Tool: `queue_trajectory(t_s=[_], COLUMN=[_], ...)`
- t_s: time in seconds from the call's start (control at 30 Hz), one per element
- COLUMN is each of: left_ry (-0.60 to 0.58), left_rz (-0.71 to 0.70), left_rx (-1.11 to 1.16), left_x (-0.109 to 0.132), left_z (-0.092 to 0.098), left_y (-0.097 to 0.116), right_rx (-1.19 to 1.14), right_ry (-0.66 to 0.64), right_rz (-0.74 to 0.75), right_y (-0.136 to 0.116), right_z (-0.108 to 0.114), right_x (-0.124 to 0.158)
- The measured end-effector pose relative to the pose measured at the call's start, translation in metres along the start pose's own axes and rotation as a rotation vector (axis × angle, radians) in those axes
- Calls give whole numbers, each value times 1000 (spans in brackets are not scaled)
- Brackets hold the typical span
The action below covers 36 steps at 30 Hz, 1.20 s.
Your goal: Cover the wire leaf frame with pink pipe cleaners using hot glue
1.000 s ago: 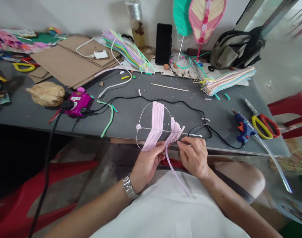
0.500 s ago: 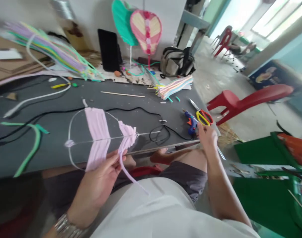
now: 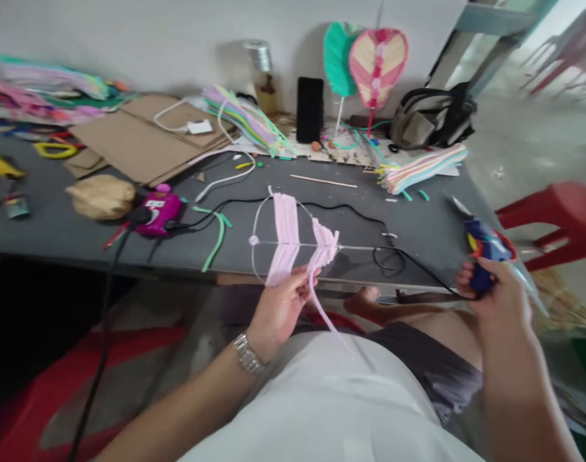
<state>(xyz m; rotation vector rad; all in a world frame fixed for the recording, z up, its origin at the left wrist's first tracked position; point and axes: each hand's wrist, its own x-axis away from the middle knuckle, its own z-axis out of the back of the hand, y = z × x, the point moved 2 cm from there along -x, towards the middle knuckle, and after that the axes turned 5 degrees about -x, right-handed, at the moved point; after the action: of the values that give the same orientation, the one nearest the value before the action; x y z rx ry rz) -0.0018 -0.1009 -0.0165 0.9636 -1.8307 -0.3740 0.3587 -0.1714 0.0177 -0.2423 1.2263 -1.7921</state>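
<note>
My left hand [image 3: 279, 308] is closed at the near table edge, its fingers and thumb pinching the lower side of a leaf-shaped wire frame [image 3: 253, 241]. Two bands of lilac pipe cleaners [image 3: 286, 221] cross the frame's middle wire, and one loose lilac pipe cleaner [image 3: 326, 314] hangs from the fingers over my lap. My right hand [image 3: 504, 295] grips a blue glue gun [image 3: 483, 247] at the table's right end. Scissors [image 3: 508, 240] lie partly hidden behind the gun. Its black cord [image 3: 432, 273] runs back across the table.
A magenta power socket [image 3: 161, 212] stands left with cables, beside a tan lump [image 3: 103, 196]. Cardboard [image 3: 149, 138], pipe-cleaner bundles [image 3: 425, 168], a phone [image 3: 310, 109], a jar [image 3: 263, 77], two finished leaf-shaped fans [image 3: 378, 67] and a bag [image 3: 435, 119] line the back. A red chair [image 3: 562, 215] stands right.
My right hand has closed around the glue gun and lifted it off the table. The view has swung left, showing the socket and cardboard. My left hand keeps the frame.
</note>
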Motion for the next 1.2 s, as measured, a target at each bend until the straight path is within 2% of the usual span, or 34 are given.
queue_trajectory(t_s=[0.07,0.1,0.13,0.17,0.27,0.4,0.5,0.7,0.93,1.2], left_ry=[-19,-22,-21,-17,-4,-26,-24,-42,-85,-75], left_rz=[-9,-8,-5,2,25,22,22,-10,-41,-62], left_rx=[-3,-2,1,7,24,18,11,-34,-57,-54], left_x=[-2,-2,-2,-2,-2,-2,-2,-2,-3,-3], left_z=[4,5,6,6,6,6,6,6,5,7], left_y=[-1,-1,-1,-1,-1,-1,-2,-2,-2,-4], right_rx=[-162,-356,-490,-550,-546,-528,-481,-326,-387,-225], right_ry=[-65,-68,-16,-9,-198,-431,-519,-473,-488,-492], right_rz=[-98,-238,-340,-395,-444,-410,-341,-289,-423,-171], right_y=[-9,-13,-18,-25,-50,-73,-73,-61,-55,-56], right_z=[-6,-10,-14,-18,-39,-71,-89,-101,-108,-107], right_x=[18,29,40,52,82,103,109,113,117,114])
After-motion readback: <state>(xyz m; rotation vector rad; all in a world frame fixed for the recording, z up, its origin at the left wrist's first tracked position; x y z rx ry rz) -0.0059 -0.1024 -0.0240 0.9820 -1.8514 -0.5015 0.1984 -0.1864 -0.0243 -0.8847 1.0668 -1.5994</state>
